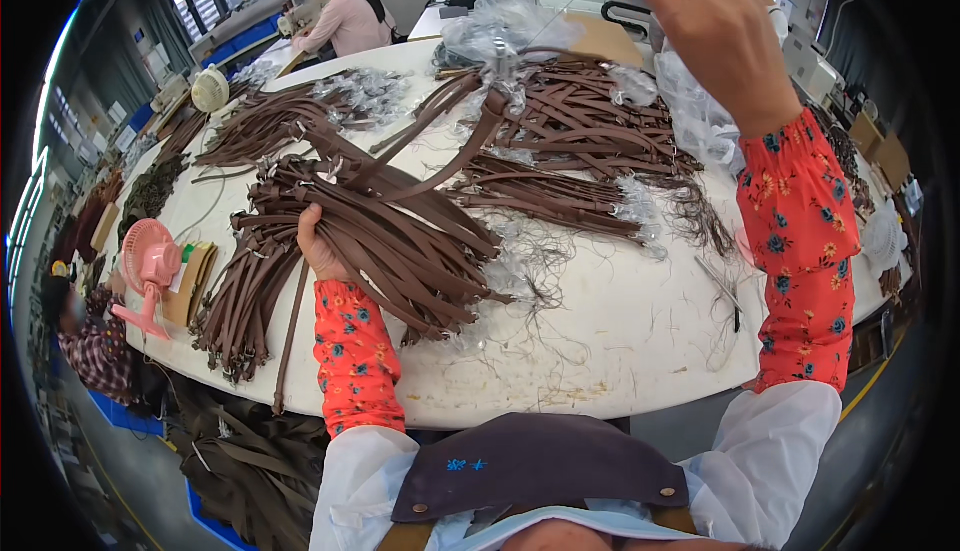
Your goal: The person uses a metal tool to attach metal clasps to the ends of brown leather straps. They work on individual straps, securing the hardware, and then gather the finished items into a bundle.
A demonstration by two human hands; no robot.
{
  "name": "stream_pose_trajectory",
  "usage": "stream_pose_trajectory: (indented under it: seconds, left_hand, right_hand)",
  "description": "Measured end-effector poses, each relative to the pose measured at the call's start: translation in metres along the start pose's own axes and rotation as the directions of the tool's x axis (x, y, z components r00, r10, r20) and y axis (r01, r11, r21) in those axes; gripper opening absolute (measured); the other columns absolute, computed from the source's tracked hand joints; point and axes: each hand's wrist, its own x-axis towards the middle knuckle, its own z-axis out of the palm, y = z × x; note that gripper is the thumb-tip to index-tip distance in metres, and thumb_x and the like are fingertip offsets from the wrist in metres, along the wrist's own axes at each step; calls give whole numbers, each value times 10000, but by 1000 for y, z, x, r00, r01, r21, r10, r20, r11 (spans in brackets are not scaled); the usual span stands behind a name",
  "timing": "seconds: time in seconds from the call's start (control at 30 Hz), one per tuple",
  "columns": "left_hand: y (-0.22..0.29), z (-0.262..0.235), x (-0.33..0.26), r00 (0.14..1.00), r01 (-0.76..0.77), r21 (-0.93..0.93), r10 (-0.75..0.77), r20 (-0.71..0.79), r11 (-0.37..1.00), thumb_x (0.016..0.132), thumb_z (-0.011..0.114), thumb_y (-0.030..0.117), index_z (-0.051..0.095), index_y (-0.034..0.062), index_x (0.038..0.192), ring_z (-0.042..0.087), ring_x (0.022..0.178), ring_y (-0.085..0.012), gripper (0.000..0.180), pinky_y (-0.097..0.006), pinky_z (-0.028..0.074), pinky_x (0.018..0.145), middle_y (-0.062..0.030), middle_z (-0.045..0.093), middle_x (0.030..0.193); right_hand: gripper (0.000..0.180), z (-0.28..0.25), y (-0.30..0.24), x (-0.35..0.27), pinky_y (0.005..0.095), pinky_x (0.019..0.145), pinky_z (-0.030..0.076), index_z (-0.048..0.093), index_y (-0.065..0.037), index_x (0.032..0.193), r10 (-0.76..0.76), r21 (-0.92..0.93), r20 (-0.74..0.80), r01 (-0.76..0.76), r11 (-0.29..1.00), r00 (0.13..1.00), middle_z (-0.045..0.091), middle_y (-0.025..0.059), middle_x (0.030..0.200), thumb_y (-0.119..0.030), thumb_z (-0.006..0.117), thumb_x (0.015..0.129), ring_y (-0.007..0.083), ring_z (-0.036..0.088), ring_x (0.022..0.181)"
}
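Observation:
My left hand (318, 243) is closed around a thick bundle of brown straps (400, 221) with metal buckles at one end, thumb on top. The straps fan out to the right over the white table (590, 351). My right hand (715, 36) is raised high at the upper right, fingers pinched together. A thin thread (572, 9) runs from its fingertips down toward the upper end of a strap (488, 121) rising from the bundle; its exact attachment is too fine to make out.
More brown strap bundles (590, 116) lie across the far table, some wrapped in clear plastic (510, 26). Loose thread ends (545, 276) and scissors-like metal tools (722, 291) lie to the right. A pink fan (150, 261) stands at left. Co-workers (345, 16) sit beyond the table and at far left.

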Motion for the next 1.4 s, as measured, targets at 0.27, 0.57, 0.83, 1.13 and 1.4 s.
stream_pose_trajectory:
  seconds: [0.27, 0.57, 0.83, 1.13, 1.4]
  left_hand:
    - [-1, 2, -4, 999, 11, -114, -16, -39, 993, 848, 625, 232, 611, 24, 1209, 640, 1067, -338, 416, -498, 503, 976, -164, 668, 1168]
    - [-11, -5, 2, 999, -7, -43, 5, -49, 999, 865, 624, 291, 609, 32, 1224, 632, 1088, -338, 444, -496, 493, 986, -168, 660, 1195]
    - [7, -11, -4, 998, 15, -74, -19, -56, 997, 867, 618, 287, 629, 26, 1196, 650, 1052, -335, 420, -480, 504, 972, -158, 678, 1163]
    - [-2, -18, 1, 998, 7, -47, -10, -62, 999, 863, 601, 289, 584, 5, 1257, 613, 1115, -363, 486, -494, 465, 1019, -200, 640, 1223]
    - [-5, 5, -7, 999, 52, -88, -53, -7, 995, 860, 601, 274, 602, 15, 1223, 640, 1069, -348, 445, -496, 497, 979, -167, 661, 1193]
  right_hand:
    - [32, 6, 31, 41, 379, 678, 499, 544, -59, 816, 84, -71, -44, -87, 994, 995, 600, 85, 736, -39, 566, 828, 270, 629, 732]
    - [20, 13, 38, 64, 379, 720, 507, 566, -50, 827, 124, -106, -28, -126, 986, 992, 612, 102, 728, -36, 553, 820, 283, 645, 750]
    - [115, 78, 5, -11, 414, 710, 515, 622, -45, 983, 241, 274, 273, -315, 908, 931, 645, 137, 815, -122, 585, 906, 328, 642, 761]
    - [207, 46, -106, -117, 413, 734, 515, 691, -34, 946, -357, 537, 843, -660, 525, 401, 688, 157, 839, -217, 615, 886, 346, 661, 819]
    - [384, 119, -265, -102, 260, 655, 500, 684, -11, 1001, -294, 105, 905, -833, -543, 306, 666, 16, 813, -378, 578, 960, 107, 595, 698]
